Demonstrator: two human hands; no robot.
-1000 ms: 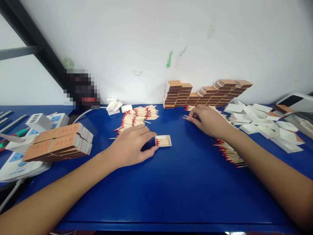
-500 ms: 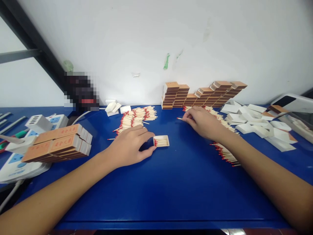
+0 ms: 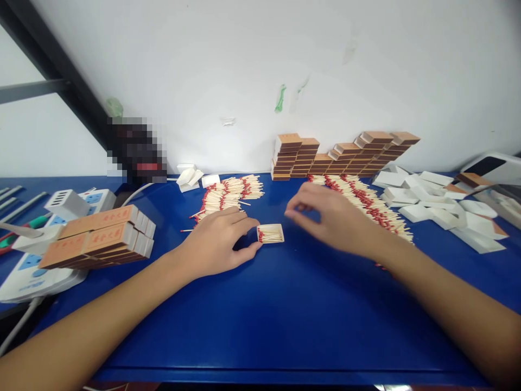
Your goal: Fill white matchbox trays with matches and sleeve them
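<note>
Near the middle of the blue table a small white matchbox tray (image 3: 278, 240) lies with several red-tipped matches (image 3: 269, 234) inside. My left hand (image 3: 223, 239) pinches the tray's left end between thumb and forefinger. My right hand (image 3: 321, 214) hovers just right of the tray, apart from it, thumb and fingertips curled together. Whether a match is between those fingers cannot be seen. One loose match pile (image 3: 228, 196) spreads behind my left hand. A larger match pile (image 3: 376, 203) lies beyond my right hand, which partly hides it.
Closed matchboxes (image 3: 342, 157) stand stacked against the wall. White empty trays (image 3: 431, 198) are heaped at the right, beside a clear container (image 3: 502, 203). Bundled matchboxes (image 3: 97, 239) rest by power strips (image 3: 44, 282) on the left. A few white trays (image 3: 189, 177) sit at the back left.
My right hand has come from the right match pile, where it held a match, toward the tray. That match no longer shows. Matches in the tray lie differently; my left hand stays put.
</note>
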